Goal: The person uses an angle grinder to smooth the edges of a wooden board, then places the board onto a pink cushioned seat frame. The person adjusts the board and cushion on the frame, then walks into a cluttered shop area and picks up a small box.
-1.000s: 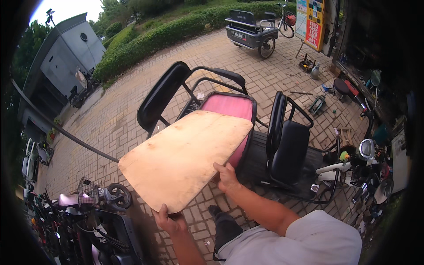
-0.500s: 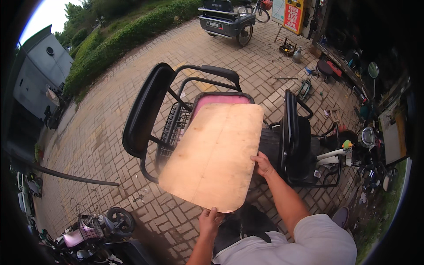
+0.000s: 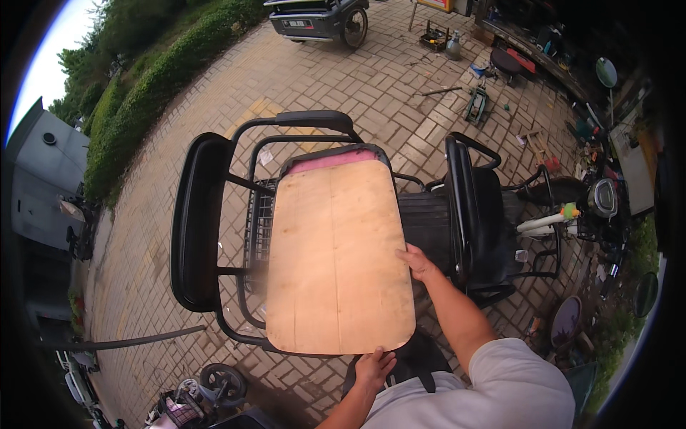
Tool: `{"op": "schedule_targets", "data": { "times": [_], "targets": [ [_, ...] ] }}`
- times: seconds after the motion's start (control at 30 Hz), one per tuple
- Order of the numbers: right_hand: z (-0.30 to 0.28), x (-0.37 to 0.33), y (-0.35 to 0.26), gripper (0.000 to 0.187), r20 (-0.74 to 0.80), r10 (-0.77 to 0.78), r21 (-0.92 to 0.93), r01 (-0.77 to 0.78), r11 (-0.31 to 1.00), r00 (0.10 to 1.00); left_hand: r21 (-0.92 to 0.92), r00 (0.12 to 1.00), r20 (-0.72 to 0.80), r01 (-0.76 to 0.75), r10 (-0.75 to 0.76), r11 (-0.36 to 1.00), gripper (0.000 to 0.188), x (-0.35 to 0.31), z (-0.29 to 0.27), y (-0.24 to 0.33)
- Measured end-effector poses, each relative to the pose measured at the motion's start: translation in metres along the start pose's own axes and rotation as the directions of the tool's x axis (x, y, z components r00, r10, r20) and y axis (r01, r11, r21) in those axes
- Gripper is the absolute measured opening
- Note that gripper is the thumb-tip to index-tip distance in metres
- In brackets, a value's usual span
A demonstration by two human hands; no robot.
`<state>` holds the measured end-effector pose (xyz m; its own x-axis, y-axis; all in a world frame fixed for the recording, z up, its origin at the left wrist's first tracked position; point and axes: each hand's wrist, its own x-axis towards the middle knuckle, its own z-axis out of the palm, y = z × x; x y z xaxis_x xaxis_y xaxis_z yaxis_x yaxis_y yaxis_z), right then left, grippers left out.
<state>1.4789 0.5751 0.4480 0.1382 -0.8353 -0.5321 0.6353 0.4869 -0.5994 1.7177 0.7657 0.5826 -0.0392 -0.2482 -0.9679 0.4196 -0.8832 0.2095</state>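
Observation:
A plywood board point(image 3: 336, 250) with rounded corners lies over the rear seat frame of a black three-wheeled vehicle. Its far end leaves a strip of pink lining point(image 3: 336, 159) with a dark rim showing. On the board's right edge, my right hand point(image 3: 417, 262) grips with the thumb on top and the fingers underneath. My left hand point(image 3: 374, 367) pinches the near edge. The black padded backrest point(image 3: 196, 222) stands left of the board, and the padded armrest point(image 3: 313, 120) lies beyond it. Whether the board rests fully on the frame is hidden beneath it.
A front seat point(image 3: 475, 214) stands to the right, past a dark footwell point(image 3: 425, 222). Tools and a green floor jack point(image 3: 476, 104) lie on the brick paving. A grey cargo tricycle point(image 3: 314, 21) is at the back. A parked scooter point(image 3: 179, 411) sits at lower left.
The board has turned to line up with the seat frame, its far end shifting left. My left hand has moved right and nearer with its edge. The view has shifted too.

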Motion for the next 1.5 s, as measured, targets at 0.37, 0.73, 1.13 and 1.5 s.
{"op": "schedule_targets", "data": {
  "times": [0.37, 0.73, 1.13, 1.5],
  "targets": [
    [0.007, 0.011, 0.027, 0.021, -0.326, -0.25, -0.118, 0.223, 0.968, 0.912, 0.493, 0.995, 0.1, -0.052, 0.003, 0.868, 0.034, -0.031, -0.028, 0.074],
    [0.002, 0.019, 0.029, 0.022, -0.369, -0.285, -0.24, 0.206, 0.949, 0.885, 0.851, 0.446, 0.202, -0.521, 0.872, 0.069, 0.057, 0.217, -0.091, 0.367],
    [-0.007, 0.027, 0.043, 0.027, -0.396, -0.228, -0.205, 0.156, 0.966, 0.89, 0.871, 0.41, 0.25, -0.491, 0.877, -0.019, 0.035, 0.318, -0.042, 0.448],
    [0.006, 0.058, 0.065, 0.024, -0.443, -0.228, -0.366, 0.057, 0.929, 0.867, 0.889, 0.348, 0.377, -0.396, 0.858, -0.23, 0.064, 0.273, -0.019, 0.422]
  ]
}}
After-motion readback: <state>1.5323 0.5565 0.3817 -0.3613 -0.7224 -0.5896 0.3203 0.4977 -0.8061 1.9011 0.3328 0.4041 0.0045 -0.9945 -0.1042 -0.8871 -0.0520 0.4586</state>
